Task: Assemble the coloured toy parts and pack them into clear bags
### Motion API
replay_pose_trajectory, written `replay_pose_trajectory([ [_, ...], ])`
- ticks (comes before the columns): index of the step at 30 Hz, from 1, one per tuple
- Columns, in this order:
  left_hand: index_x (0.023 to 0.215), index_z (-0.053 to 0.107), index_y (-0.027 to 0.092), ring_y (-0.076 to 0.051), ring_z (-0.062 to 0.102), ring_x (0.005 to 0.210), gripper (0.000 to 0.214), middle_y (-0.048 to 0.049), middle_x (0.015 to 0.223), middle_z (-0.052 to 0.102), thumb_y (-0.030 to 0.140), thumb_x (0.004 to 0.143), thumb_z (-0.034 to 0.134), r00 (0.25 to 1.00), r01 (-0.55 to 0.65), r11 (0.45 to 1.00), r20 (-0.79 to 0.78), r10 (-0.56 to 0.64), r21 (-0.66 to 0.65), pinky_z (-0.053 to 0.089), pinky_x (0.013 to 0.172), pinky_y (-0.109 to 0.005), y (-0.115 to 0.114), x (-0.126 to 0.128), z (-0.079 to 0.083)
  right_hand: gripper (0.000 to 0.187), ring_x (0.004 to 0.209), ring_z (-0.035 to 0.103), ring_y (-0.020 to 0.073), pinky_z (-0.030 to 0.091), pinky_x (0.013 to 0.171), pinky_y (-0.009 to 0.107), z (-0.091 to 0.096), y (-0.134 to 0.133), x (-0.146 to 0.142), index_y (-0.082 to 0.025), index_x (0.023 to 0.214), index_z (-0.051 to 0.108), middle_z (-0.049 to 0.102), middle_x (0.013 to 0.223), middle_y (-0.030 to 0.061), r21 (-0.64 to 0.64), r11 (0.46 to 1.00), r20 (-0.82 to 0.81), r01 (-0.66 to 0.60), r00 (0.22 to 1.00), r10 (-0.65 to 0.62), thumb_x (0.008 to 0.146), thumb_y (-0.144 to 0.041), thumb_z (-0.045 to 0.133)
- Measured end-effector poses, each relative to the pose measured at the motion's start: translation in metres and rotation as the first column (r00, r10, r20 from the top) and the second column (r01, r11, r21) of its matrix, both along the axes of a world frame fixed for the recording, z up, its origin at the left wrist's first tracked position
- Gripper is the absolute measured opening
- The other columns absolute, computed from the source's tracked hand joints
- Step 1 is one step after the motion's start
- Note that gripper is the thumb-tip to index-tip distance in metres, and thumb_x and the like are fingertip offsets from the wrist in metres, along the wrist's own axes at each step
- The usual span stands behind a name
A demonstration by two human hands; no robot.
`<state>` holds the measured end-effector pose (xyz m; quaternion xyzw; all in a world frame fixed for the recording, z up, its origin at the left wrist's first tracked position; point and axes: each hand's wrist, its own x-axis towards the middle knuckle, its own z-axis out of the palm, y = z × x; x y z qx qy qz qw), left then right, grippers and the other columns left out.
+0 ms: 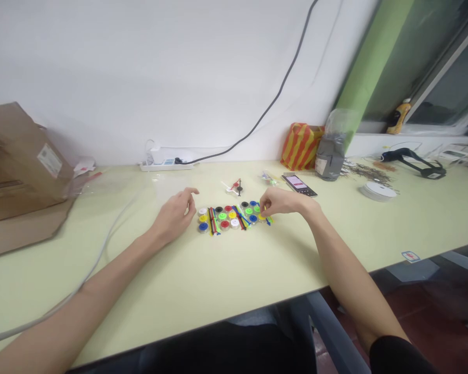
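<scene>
Several small round coloured pieces (228, 216), red, yellow, green, blue, black and white, lie in rows on the pale table (226, 280), with thin coloured sticks (239, 217) across them. My left hand (175, 214) rests just left of the rows, fingers loosely curled and apart, holding nothing. My right hand (278, 202) is at the right end of the rows, fingertips pinched on a small piece I cannot make out. A few loose sticks and pieces (234, 187) lie just behind the rows.
A cardboard box (19, 161) sits at the left, a power strip (166, 165) with a dark cable against the wall. A phone (299, 185), striped bag (301, 145), grey packet (329, 156), white disc (378, 190) and black headgear (413, 158) lie at right.
</scene>
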<state>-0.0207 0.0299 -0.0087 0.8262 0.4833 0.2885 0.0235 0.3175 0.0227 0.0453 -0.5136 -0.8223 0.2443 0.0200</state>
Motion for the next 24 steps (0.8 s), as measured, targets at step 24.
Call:
replay_pose_trajectory([
  [24, 0.124, 0.05, 0.022, -0.022, 0.058, 0.08, 0.03, -0.0031, 0.086, 0.058, 0.027, 0.096, 0.04, 1.0, -0.003, 1.0, -0.011, 0.002, -0.012, 0.045, 0.076, -0.035, -0.0015, 0.0009, 0.0007, 0.018, 0.062, 0.053, 0.0128, 0.035, 0.057, 0.026, 0.0013, 0.0003, 0.001, -0.017, 0.082, 0.074, 0.067, 0.073, 0.002, 0.104, 0.994, 0.031, -0.015, 0.999, 0.012, 0.081, -0.032, 0.064],
])
